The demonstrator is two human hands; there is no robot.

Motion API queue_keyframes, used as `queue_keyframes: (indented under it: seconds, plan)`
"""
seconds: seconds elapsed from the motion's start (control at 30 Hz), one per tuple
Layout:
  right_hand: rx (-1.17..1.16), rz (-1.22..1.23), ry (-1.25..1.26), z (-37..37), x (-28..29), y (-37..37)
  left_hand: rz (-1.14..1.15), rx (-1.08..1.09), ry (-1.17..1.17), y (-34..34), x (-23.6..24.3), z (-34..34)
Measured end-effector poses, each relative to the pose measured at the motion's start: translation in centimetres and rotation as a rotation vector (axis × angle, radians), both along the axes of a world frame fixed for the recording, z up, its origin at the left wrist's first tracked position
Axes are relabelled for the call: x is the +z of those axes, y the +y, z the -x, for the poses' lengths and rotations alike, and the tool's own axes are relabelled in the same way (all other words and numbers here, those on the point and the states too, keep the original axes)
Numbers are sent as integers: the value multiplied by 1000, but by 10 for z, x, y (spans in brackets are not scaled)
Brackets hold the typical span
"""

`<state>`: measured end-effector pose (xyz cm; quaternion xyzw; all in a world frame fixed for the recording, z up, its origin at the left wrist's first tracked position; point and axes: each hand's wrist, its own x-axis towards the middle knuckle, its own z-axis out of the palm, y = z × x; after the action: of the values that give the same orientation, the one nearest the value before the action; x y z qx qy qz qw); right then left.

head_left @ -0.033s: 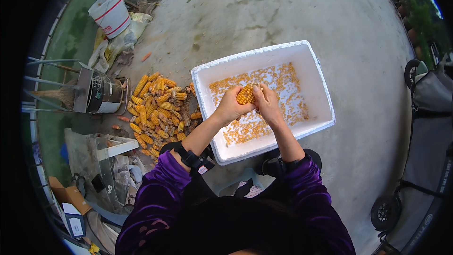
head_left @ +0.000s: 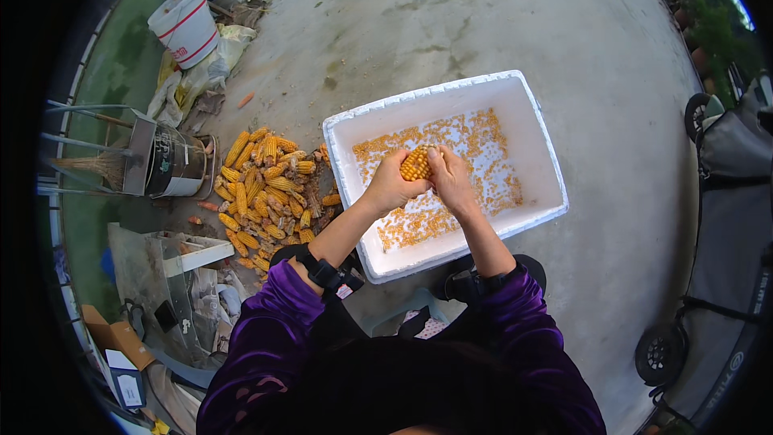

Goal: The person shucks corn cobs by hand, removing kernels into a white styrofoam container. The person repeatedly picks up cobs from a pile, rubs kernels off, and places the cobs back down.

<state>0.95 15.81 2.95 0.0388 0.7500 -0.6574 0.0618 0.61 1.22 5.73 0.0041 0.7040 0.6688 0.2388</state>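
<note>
1. Left hand (head_left: 392, 183) and right hand (head_left: 453, 181) both grasp one corn cob (head_left: 415, 163) with their fingers, partly covering it.
2. It is over the white box (head_left: 538, 153), whose near rim the forearms (head_left: 342, 234) partly hide.

Your bare left hand (head_left: 392, 184), bare right hand (head_left: 453, 183) curled close together, frame centre; purple-sleeved left arm (head_left: 288, 294), purple-sleeved right arm (head_left: 519, 298) angled inward from lower edge.
</note>
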Motion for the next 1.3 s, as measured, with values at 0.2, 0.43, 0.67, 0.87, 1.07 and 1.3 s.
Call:
queue_keyframes:
  seconds: [0.2, 0.43, 0.67, 0.87, 1.07, 1.3]
  plan:
    - [-113, -249, 96, -4, -17, -7, 27, 12, -95, 6, -7, -6]
    - [-120, -253, 103, -10, 20, -11, -50, -27, -52, 6, 16, -7]
    - [-124, -397, 170, -13, 31, -13, -151, -54, -120, -2, 25, -14]
    - [-96, -415, 206, -13, 45, -13, -147, -13, 15, 1, 34, -14]
    - [-117, -380, 238, -10, 41, -9, -219, -72, -35, -2, 24, -9]
    - [29, -233, 141, 6, 44, 12, -371, -25, -44, 6, 15, 1]
